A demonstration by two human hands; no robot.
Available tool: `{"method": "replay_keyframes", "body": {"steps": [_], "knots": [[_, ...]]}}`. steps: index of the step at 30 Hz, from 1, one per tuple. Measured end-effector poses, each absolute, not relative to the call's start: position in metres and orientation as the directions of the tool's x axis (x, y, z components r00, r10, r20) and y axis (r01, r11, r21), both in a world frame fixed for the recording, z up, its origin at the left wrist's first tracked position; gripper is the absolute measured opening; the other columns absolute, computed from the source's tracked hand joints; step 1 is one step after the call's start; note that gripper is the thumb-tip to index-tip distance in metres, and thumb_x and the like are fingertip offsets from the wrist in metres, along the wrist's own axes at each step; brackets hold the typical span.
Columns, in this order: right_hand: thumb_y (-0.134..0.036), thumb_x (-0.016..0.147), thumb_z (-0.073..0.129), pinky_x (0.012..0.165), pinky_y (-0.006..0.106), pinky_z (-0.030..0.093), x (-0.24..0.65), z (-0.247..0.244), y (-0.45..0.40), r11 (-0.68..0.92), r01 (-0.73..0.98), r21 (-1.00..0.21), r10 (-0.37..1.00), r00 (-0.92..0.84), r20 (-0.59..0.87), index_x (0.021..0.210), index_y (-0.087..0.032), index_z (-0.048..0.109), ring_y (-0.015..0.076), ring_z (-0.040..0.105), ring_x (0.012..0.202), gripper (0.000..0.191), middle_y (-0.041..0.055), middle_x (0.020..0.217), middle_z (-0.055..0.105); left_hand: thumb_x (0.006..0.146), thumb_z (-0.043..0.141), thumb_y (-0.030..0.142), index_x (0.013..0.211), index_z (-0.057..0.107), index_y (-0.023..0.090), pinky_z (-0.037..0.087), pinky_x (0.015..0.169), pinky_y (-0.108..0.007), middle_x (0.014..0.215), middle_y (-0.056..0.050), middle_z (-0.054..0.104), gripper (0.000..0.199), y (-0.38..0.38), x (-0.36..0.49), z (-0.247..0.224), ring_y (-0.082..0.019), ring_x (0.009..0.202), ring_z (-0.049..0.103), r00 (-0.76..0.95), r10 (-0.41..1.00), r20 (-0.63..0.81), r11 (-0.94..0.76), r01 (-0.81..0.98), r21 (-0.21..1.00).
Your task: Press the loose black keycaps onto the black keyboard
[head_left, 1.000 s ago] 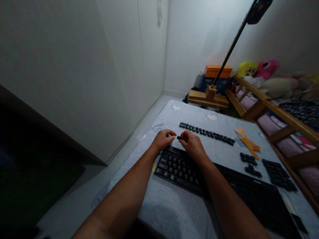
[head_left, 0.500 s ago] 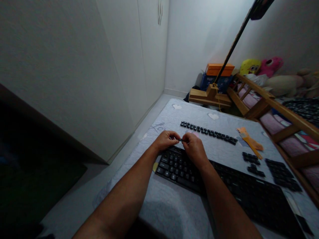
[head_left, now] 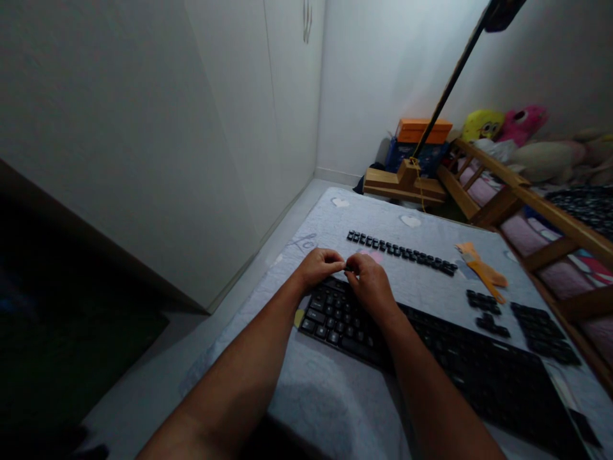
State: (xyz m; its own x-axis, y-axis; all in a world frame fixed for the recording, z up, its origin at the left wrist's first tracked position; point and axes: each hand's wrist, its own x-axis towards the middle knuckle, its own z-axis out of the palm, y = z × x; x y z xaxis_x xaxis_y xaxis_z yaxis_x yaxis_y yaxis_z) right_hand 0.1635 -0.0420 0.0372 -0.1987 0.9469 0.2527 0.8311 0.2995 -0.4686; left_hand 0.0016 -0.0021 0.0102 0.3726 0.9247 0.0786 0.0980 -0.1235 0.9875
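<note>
A black keyboard (head_left: 352,345) lies on the cloth, with keys fitted at its left end and a mostly dark surface to the right. Above its upper left edge, my left hand (head_left: 320,266) and my right hand (head_left: 372,282) meet fingertip to fingertip. Both are closed in a pinch on a small dark keycap (head_left: 349,269), largely hidden by the fingers. Past my hands stretches a long double row of loose keycaps (head_left: 402,252). Smaller keycap groups (head_left: 492,324) and a larger block of keycaps (head_left: 543,335) lie to the right.
An orange brush-like tool (head_left: 483,271) rests on the patterned cloth (head_left: 311,396). A wooden rail (head_left: 550,207) borders the right side, a pale cabinet (head_left: 230,160) the left. At the back, a dark pole rises from a wooden stand (head_left: 402,182).
My right fingers have shifted slightly left and curled closer over the keycap. The left hand stays nearly in place, and the rows of loose keycaps look the same.
</note>
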Motion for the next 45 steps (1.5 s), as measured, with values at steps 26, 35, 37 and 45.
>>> {"method": "replay_keyframes", "body": {"steps": [26, 35, 37, 45], "knots": [[-0.017, 0.078, 0.064, 0.076, 0.029, 0.04, 0.132, 0.049, -0.079, 0.442, 0.73, -0.521, 0.878, -0.47, 0.085, 0.086, -0.02, 0.066, 0.0169, 0.055, 0.082, 0.009, 0.0029, 0.086, 0.063, 0.067, 0.064, 0.038, 0.071, 0.065, 0.013, 0.033, 0.051, -0.022, 0.057, 0.003, 0.054, 0.024, 0.001, -0.001, 0.016, -0.007, 0.052, 0.04, 0.153, 0.988, -0.011, 0.019, -0.047, 0.999], [-0.02, 0.081, 0.062, 0.078, 0.032, 0.037, 0.126, 0.042, -0.082, 0.404, 0.811, -0.423, 0.907, -0.414, 0.071, 0.087, -0.02, 0.067, 0.0204, 0.053, 0.09, 0.008, 0.0051, 0.091, 0.062, 0.065, 0.067, 0.038, 0.069, 0.065, 0.014, 0.03, 0.05, -0.022, 0.052, 0.005, 0.048, 0.024, 0.0, 0.0, 0.018, -0.006, 0.049, 0.036, 0.161, 0.986, -0.042, 0.057, -0.088, 0.995], [-0.021, 0.081, 0.062, 0.077, 0.032, 0.035, 0.126, 0.043, -0.082, 0.399, 0.821, -0.408, 0.91, -0.411, 0.062, 0.086, -0.02, 0.066, 0.0204, 0.053, 0.089, 0.007, 0.0049, 0.091, 0.062, 0.064, 0.067, 0.038, 0.069, 0.065, 0.014, 0.029, 0.05, -0.022, 0.052, 0.005, 0.048, 0.025, 0.0, 0.001, 0.018, -0.006, 0.049, 0.036, 0.167, 0.985, -0.04, 0.056, -0.093, 0.994], [-0.024, 0.082, 0.06, 0.077, 0.033, 0.034, 0.125, 0.043, -0.082, 0.394, 0.833, -0.389, 0.912, -0.407, 0.053, 0.088, -0.021, 0.066, 0.0212, 0.053, 0.09, 0.008, 0.0051, 0.091, 0.061, 0.064, 0.066, 0.038, 0.071, 0.064, 0.014, 0.03, 0.051, -0.023, 0.054, 0.005, 0.049, 0.025, 0.0, 0.001, 0.017, -0.007, 0.051, 0.036, 0.162, 0.985, -0.057, 0.07, -0.078, 0.994]]}}
